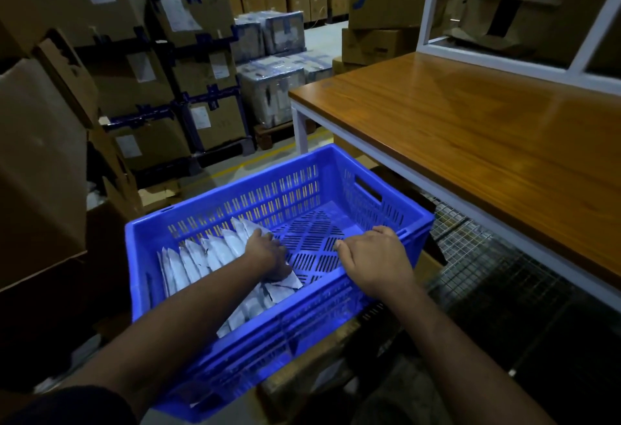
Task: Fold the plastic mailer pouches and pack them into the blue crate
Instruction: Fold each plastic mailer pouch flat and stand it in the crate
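Reaching into the blue crate (215, 334), we work with both bare hands. Our left hand (267, 256) lies on the row of folded mailer pouches (201, 261), its fingers curled down over the end pouch; whether they pinch it or only press it we cannot tell. Our right hand (373, 258) hangs over the crate's right half, fingers bent together and loosely curled, holding nothing.

The crate is moulded plastic, rectangular, with vertical slots through its walls, a handle cut-out (368, 189) in the right wall and a floor pierced with slots in a diagonal pattern. The pouches are thin, pale grey, crinkled film, folded into narrow pointed shapes. They stand on edge, overlapping, along the crate's left side; the right part of the floor is bare.

To our right stands a table (470, 128) with a glossy wood-grain top on a white metal frame, and a wire-mesh shelf (487, 270) below it. Beyond the crate the grey floor bears a yellow line (268, 154). Farther off are stacks of brown cardboard cartons (201, 64) with blue tape and white paper labels, and film-wrapped bundles (272, 95) on a pallet. The lighting is dim, and no label text is legible.
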The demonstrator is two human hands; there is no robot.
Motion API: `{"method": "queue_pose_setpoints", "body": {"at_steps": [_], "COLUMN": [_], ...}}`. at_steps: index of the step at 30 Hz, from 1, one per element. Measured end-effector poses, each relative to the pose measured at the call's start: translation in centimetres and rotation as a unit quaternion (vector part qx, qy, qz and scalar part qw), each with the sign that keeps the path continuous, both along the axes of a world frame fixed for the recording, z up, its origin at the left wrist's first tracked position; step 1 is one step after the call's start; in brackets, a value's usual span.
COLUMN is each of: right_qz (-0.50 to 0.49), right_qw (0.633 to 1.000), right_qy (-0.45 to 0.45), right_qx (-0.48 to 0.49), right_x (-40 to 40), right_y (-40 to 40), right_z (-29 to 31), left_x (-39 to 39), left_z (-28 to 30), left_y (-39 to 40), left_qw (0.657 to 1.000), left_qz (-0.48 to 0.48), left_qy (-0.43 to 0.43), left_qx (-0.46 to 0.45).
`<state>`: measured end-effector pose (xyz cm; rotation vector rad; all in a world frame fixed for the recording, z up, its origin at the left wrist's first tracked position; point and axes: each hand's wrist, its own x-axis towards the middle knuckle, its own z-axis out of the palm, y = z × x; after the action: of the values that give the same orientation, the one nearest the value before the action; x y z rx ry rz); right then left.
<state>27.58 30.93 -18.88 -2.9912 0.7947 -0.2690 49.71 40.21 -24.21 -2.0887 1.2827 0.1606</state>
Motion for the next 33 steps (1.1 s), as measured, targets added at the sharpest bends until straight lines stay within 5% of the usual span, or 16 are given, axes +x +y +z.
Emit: {"method": "queue_pose_setpoints", "body": {"at_steps": [15,20,25,29,33], "right_qz": [0.002,0.041,-0.001,-0.066,-0.166], "right_qw": [1.000,0.996,0.997,0.988,0.966], "right_qy": [0.029,-0.034,-0.079,-0.085,-0.091], "right_qx": [0.006,0.074,-0.010,-0.107,-0.179], "right_x": [-0.2,-1.3,-5.7,-10.4,-16.8], "right_y": [0.4,-0.9,-3.0,-4.5,-6.0], "right_z": [1.3,1.7,4.9,8.6,11.8], "left_x": [1.4,0.6,-2.6,-8.6,-16.0], "left_z": [-0.2,2.4,6.7,12.4,18.0], "left_y": [0.5,-0.4,-2.5,-5.8,-9.4], "left_qw": [0.996,0.996,0.986,0.950,0.869], "left_qz": [-0.026,0.010,-0.024,-0.127,-0.236], "left_qy": [0.054,0.075,0.107,0.136,0.162], "left_qx": [-0.068,-0.047,-0.125,-0.252,-0.403]}}
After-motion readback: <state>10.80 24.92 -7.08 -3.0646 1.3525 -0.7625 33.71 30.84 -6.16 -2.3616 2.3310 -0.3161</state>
